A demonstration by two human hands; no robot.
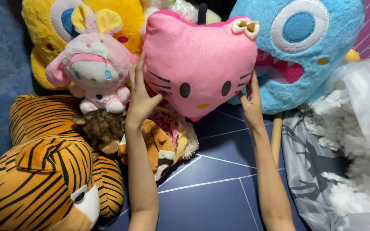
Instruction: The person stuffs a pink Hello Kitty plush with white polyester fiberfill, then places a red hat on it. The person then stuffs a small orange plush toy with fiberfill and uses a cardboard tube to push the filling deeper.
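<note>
I have the pink heart-shaped cat-face cushion (200,64) held upright between both hands, raised just off the dark blue floor mat (219,188) and leaning back toward the pile of plush toys. My left hand (141,96) presses flat against its left edge, fingers (137,70) stretched upward along the side. My right hand (252,102) cups the lower right edge, fingers curled round behind, where I can't quite see how far they wrap. So both hands grip the cushion from opposite sides, forearms reaching straight forward and nearly parallel.

I judge it light and soft: the fleece dents slightly under my palms, and it would fold if squeezed hard. The sides are the sensible place to hold it, as now; the small bow (246,26) at the top corner looks flimsy.

Behind it sit a blue monster plush (305,47) and a pink bunny doll (94,70), a tiger plush (43,171) lies at left, and white stuffing (343,128) in a plastic bag at right.
</note>
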